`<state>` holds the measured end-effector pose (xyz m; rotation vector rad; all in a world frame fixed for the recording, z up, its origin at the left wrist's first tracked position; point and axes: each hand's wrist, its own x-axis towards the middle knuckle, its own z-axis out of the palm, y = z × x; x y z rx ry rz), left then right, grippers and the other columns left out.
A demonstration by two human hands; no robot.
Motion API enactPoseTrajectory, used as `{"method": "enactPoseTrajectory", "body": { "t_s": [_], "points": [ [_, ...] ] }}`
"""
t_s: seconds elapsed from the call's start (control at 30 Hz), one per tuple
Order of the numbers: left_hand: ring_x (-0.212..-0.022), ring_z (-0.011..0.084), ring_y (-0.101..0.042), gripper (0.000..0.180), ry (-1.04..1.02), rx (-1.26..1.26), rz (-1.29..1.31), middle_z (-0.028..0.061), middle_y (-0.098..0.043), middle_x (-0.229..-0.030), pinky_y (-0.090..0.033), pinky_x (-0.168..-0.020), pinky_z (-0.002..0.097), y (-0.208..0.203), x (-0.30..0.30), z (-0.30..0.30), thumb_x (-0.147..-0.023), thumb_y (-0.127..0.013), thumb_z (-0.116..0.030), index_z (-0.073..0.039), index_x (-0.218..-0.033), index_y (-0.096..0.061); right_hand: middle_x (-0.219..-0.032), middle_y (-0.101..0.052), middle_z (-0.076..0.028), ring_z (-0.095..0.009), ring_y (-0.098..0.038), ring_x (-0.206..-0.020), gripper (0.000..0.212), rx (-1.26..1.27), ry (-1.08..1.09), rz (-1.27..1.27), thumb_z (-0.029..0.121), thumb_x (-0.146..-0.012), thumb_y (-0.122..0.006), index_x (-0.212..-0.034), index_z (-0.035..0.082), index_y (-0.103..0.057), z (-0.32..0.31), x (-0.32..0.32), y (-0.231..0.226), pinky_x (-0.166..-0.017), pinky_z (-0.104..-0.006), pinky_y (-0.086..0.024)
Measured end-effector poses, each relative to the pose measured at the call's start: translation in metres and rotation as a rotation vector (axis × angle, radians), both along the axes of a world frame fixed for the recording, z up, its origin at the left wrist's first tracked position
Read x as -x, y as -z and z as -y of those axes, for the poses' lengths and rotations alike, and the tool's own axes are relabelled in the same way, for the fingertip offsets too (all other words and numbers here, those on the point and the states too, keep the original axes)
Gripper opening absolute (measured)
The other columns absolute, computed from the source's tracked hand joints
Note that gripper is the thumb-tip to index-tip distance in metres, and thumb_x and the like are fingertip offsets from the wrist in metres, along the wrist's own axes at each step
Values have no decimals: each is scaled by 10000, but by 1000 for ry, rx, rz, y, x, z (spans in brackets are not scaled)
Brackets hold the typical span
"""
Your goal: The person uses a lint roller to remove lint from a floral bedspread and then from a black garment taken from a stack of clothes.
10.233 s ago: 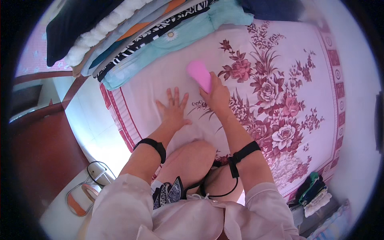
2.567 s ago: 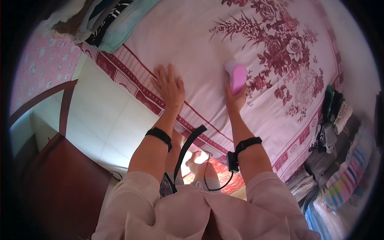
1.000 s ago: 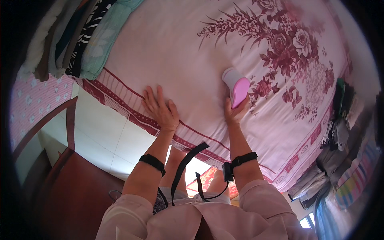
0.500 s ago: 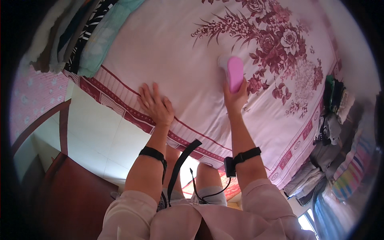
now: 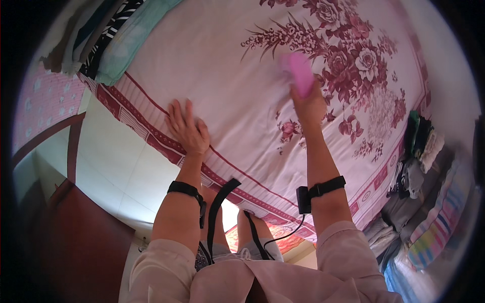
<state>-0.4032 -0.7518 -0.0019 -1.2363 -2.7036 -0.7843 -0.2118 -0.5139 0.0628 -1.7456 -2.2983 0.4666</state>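
My left hand [image 5: 189, 129] lies flat with fingers spread on the near edge of a pale pink bedsheet [image 5: 202, 65]. In my right hand [image 5: 309, 106] is a pink, rounded hand-held tool [image 5: 301, 76] with a paler part along its left side. Motion blurs the tool, so its exact kind is hard to make out. It is over the sheet, just left of the dark red printed flowers [image 5: 338, 63]. My right fingers wrap round its near end, partly hidden by the tool and the hand.
Folded clothes [image 5: 113, 45] are stacked at the far left of the bed. More clothes [image 5: 417, 151] and a striped cloth [image 5: 437, 227] lie along the right side. A dark red-brown panel [image 5: 86, 242] stands at lower left. Black straps [image 5: 326, 187] circle both forearms, one with a cable.
My right hand has moved the pink tool slightly away and to the right over the sheet. My left hand stays flat near the bed's edge, while the whole view has shifted a little.
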Motion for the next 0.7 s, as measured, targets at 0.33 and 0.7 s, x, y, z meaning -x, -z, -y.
{"method": "enactPoseTrajectory", "body": {
  "t_s": [0.33,0.7],
  "points": [
    [-1387,375,-254,562,-9,-18,-38,192,-323,-1481,-128,-1118,564,3,1,-1,-860,-403,-280,-126,-1400,-425,-924,-667,-200,-381,-658,-811,626,146,-218,-36,476,-751,-706,-1151,40,-502,-2,-22,-12,-706,-474,-511],
    [-1388,370,-255,563,-1,-4,-51,189,-316,-1485,-119,-1127,546,4,2,-1,-863,-414,-247,-108,-1409,-409,-928,-662,-191,-409,-646,-804,630,27,-147,-45,427,-736,-734,-1209,93,-486,7,-42,4,-695,-494,-509]
  ]
}}
